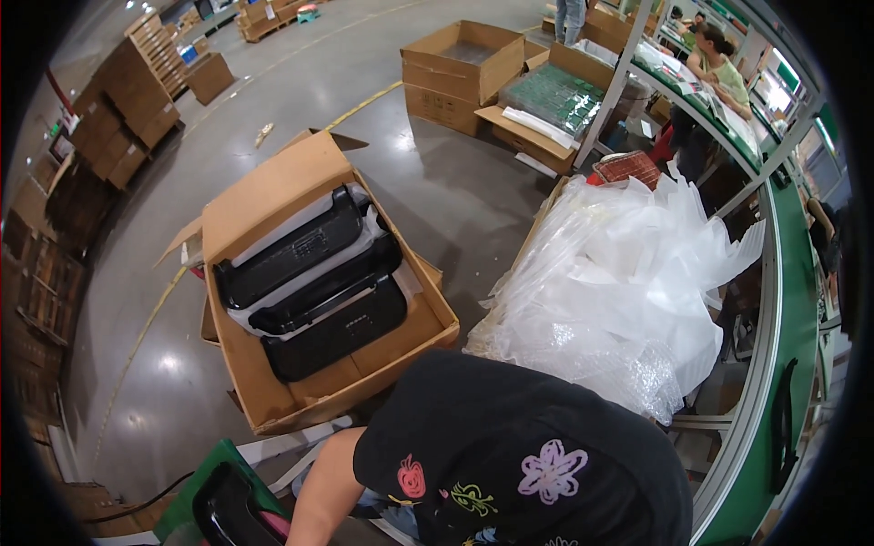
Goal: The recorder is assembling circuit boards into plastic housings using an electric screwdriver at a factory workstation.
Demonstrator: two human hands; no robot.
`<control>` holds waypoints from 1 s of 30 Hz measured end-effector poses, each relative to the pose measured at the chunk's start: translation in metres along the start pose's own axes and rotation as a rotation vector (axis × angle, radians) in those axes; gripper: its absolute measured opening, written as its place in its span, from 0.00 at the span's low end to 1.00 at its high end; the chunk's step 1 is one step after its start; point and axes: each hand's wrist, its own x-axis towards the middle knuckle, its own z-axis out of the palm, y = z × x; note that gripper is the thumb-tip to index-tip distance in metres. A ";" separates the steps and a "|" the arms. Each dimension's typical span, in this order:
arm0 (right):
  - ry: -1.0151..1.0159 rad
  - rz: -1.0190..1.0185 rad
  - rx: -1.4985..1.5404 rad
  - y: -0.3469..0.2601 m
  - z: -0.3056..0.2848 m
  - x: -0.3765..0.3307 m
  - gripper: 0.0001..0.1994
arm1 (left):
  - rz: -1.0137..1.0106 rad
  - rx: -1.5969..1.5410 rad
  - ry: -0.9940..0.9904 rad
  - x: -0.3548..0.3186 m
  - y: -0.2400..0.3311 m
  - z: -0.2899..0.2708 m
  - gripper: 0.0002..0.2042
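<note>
Neither of my hands shows in the picture. A bare arm (322, 487) from the sleeve of a black shirt (519, 437) with drawn flowers reaches to the lower edge; its hand is cut off, and whose it is I cannot tell. Close to this arm, a black plastic shell (221, 503) lies over a green surface (185, 500), with a bit of pink beside it. Beyond, an open cardboard box (337, 405) contains more black plastic shells (341, 332) stacked at a slant, with white foam sheets (273, 238) between them.
A heap of white foam and bubble wrap (610, 282) spreads right of the box. Behind stand cartons (455, 73), one with green boards (555, 91). A green-topped bench (787, 364) edges the right. A seated person (724, 73) works farther back. Stacked cartons (123, 109) line the left.
</note>
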 end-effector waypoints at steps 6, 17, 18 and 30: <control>0.071 -0.080 -0.044 -0.015 -0.010 -0.014 0.13 | -0.144 -0.267 0.126 -0.016 -0.055 0.049 0.12; 0.024 -0.141 -0.009 0.003 0.000 -0.001 0.15 | -0.201 -0.735 -0.004 0.037 -0.063 0.102 0.10; 0.023 -0.142 -0.009 0.003 0.000 -0.001 0.15 | -0.206 -0.781 -0.021 0.043 -0.061 0.107 0.10; 0.741 0.166 -0.889 -0.003 -0.068 0.040 0.20 | -0.255 -1.329 -0.203 0.120 -0.020 0.170 0.08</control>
